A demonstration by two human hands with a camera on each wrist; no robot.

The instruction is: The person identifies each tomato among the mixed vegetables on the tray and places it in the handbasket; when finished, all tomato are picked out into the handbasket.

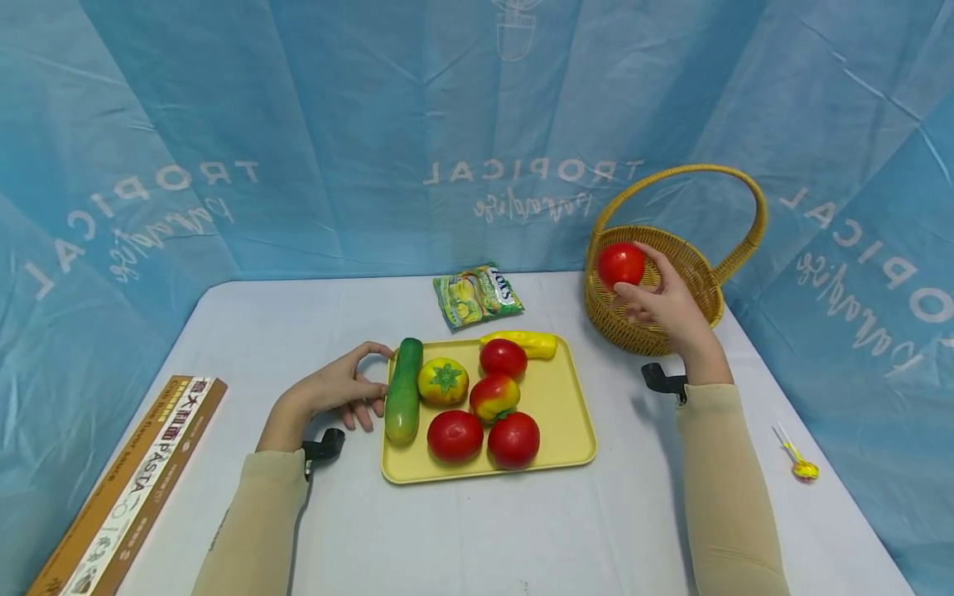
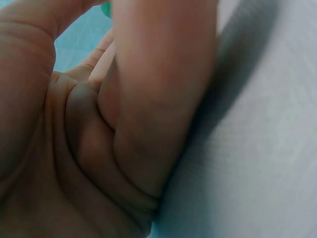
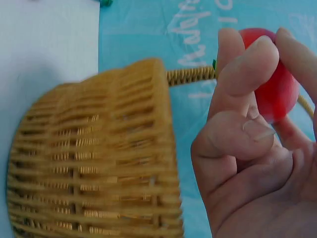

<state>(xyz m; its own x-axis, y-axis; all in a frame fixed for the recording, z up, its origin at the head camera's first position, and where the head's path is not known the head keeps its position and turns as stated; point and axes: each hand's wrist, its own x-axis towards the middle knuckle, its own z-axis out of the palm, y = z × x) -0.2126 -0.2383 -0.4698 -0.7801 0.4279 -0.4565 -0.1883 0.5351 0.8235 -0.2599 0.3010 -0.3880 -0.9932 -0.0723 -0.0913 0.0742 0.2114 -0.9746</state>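
Note:
My right hand pinches a red tomato between thumb and fingertips, over the opening of a wicker basket. In the right wrist view the tomato shows between the fingers, beside the basket's woven wall. My left hand rests at the left side of a yellow tray, its thumb and index finger beside a green cucumber. Whether they touch the cucumber or only the rim is hard to tell. The left wrist view is filled mostly by the bent fingers.
Several fruits and vegetables lie on the tray, including a yellow-orange one, red tomatoes and a yellow one. A green snack bag lies behind. A long pasta box is at left, a lollipop at right.

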